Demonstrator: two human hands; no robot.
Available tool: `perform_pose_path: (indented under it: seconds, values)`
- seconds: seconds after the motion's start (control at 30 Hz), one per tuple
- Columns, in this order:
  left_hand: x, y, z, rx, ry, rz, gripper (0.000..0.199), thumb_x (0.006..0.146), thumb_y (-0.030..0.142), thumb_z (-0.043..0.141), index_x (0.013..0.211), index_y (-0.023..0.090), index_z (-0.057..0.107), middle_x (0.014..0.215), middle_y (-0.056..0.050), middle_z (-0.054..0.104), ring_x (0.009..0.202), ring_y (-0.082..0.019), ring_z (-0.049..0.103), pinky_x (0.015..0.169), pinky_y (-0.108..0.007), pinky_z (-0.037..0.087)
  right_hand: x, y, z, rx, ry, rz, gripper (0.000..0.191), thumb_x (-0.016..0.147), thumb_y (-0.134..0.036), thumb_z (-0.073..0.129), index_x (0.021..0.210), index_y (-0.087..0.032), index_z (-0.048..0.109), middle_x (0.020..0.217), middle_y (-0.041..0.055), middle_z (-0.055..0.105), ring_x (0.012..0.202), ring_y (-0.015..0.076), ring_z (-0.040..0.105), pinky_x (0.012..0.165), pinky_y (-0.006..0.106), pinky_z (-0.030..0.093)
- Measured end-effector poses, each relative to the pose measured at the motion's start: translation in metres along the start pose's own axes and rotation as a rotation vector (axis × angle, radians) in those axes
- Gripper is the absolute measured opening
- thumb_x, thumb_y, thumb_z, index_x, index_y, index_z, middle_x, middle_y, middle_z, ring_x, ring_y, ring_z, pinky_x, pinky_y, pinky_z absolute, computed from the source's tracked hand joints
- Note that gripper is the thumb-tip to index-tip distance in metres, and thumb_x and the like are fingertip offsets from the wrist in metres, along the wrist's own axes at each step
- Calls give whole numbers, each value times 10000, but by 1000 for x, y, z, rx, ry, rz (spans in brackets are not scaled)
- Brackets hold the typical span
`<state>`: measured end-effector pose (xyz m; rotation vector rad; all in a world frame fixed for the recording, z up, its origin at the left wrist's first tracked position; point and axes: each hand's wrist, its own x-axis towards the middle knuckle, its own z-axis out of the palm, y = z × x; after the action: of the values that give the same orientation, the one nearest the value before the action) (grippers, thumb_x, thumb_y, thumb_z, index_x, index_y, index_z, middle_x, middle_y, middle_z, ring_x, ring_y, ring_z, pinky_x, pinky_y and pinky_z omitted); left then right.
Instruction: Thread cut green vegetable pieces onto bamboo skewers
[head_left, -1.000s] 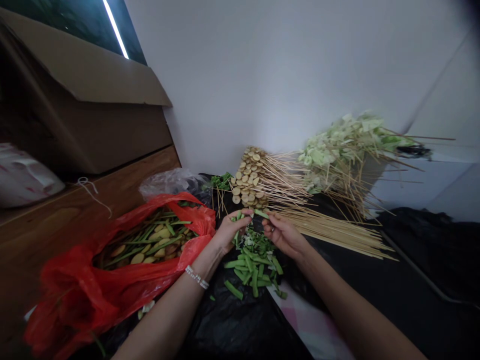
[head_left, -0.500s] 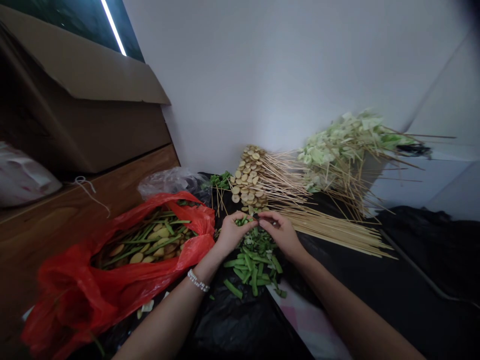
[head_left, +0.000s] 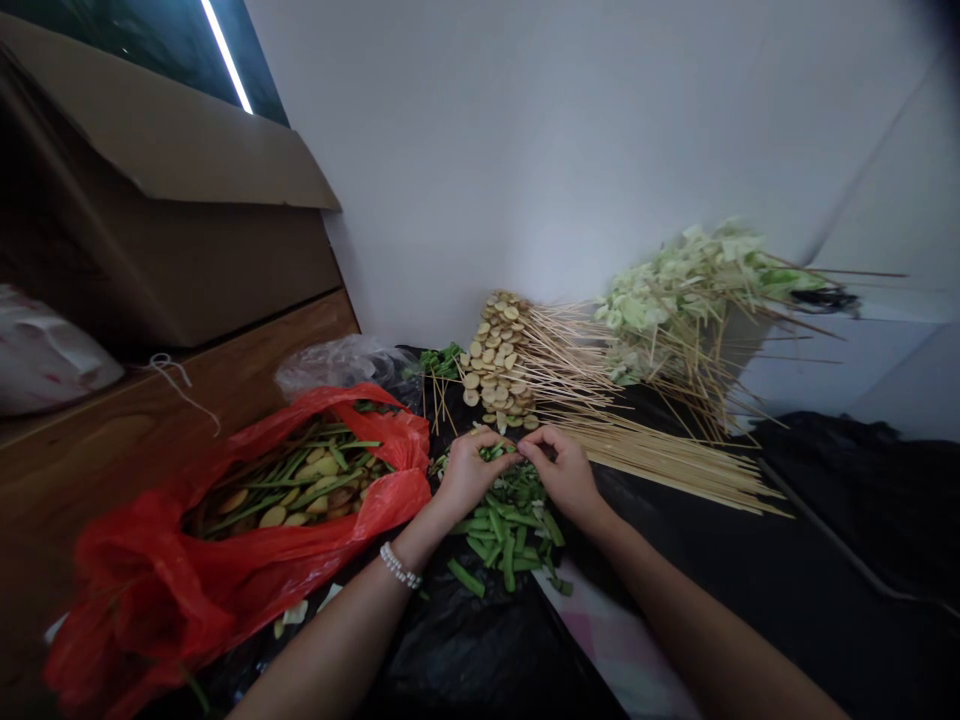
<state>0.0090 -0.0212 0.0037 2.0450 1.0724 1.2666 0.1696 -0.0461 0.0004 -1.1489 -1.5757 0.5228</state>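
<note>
My left hand (head_left: 477, 468) and my right hand (head_left: 564, 474) meet fingertip to fingertip over a pile of cut green vegetable pieces (head_left: 504, 535). Both have thumb and forefinger pinched together; whatever lies between them is too small and dark to make out. The pile spreads on black plastic (head_left: 487, 650), with longer green strips at its near side and smaller bits under my fingers. Just beyond my hands are potato slices on skewers (head_left: 499, 350), stacked with their sticks pointing right. Loose bamboo skewers (head_left: 675, 465) lie to the right of my right hand.
A red plastic bag (head_left: 300, 555) at left holds potato slices and green stems. Cabbage skewers (head_left: 682, 285) are heaped at back right against the white wall (head_left: 525, 150). A cardboard box (head_left: 217, 250) stands at back left, near a clear plastic bag (head_left: 349, 365).
My hands have drawn slightly closer together, so their fingertips now meet. The left hand has shifted a little to the right. The surrounding things stay where they were.
</note>
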Motion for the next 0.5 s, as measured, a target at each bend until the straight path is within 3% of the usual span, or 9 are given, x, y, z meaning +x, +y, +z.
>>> perform_pose_path:
  seconds: [0.17,0.27,0.43,0.5]
  values:
    - [5,-1,-4,-156,51,-113,184,675,326,755,731,154,719,752,-35,671,758,-170,606,734,-268,437,2,5,-1,-16,43,34,176,805,-314,539,708,-183,607,685,2,599,663,141,529,644,252,402]
    - [9,-1,-9,-321,121,-261,215,649,324,776,731,139,704,692,-14,650,655,-124,566,651,-232,432,6,11,-5,-11,96,76,195,789,-347,541,703,-182,601,682,4,600,646,143,523,637,255,397]
    - [15,2,-19,-877,168,-512,289,639,354,792,731,118,654,500,67,446,422,-26,355,403,-138,279,13,22,-14,-17,140,134,251,779,-414,546,714,-178,604,656,-1,600,611,139,513,610,245,387]
    - [17,3,-23,-1150,147,-641,267,693,335,763,713,114,615,536,53,461,425,-18,375,378,-115,271,14,23,-16,-31,31,121,291,808,-434,520,702,-176,603,641,-2,601,602,136,520,602,237,386]
